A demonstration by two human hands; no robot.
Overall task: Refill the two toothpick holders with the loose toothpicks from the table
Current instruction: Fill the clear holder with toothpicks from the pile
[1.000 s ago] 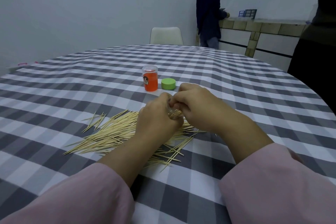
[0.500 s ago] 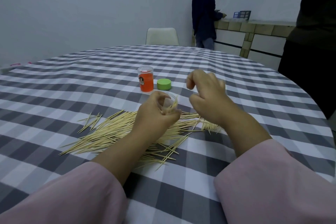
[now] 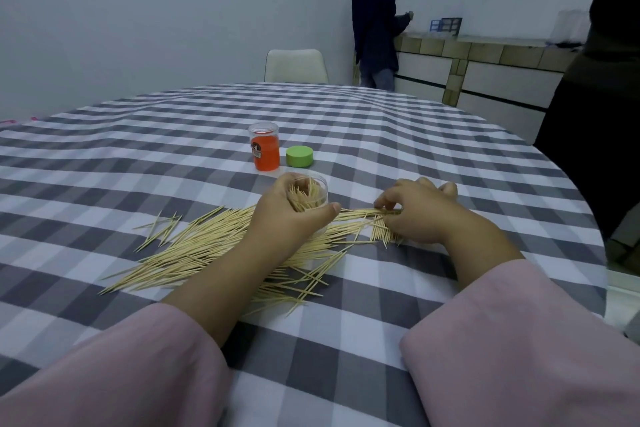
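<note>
On the round tabletop (image 3: 433, 135), covered in a grey-and-white checked cloth with soft creases, thin pale wooden toothpicks (image 3: 207, 246) lie in a loose, fanned heap, pointed at both ends, a few strays off to the left. My left hand (image 3: 287, 215) grips a small clear plastic holder (image 3: 311, 194), a cylinder, tilted with its open mouth facing me; a bunch of picks already stands inside it. My fingers curl round its far wall and my thumb presses the near side. The holder sits over the heap, just above the cloth.

My right hand (image 3: 419, 215) lies palm down on the right end of the heap. Its fingers (image 3: 388, 201) are bent and pinch a small aligned bundle of picks (image 3: 367, 213) that lies flat, pointing toward the holder; more picks lie under my palm.

Behind my hands stands a second holder (image 3: 265, 151), clear with an orange inside and a label, upright. Just beside it on the right lies a flat green round lid (image 3: 300, 156). Pink sleeves (image 3: 512, 357) cover both my forearms. Beyond the tabletop are a white chair (image 3: 296, 66), a person in dark clothes (image 3: 375, 17) at a tiled counter (image 3: 485, 52), and a dark figure (image 3: 606, 114) at the right edge.
</note>
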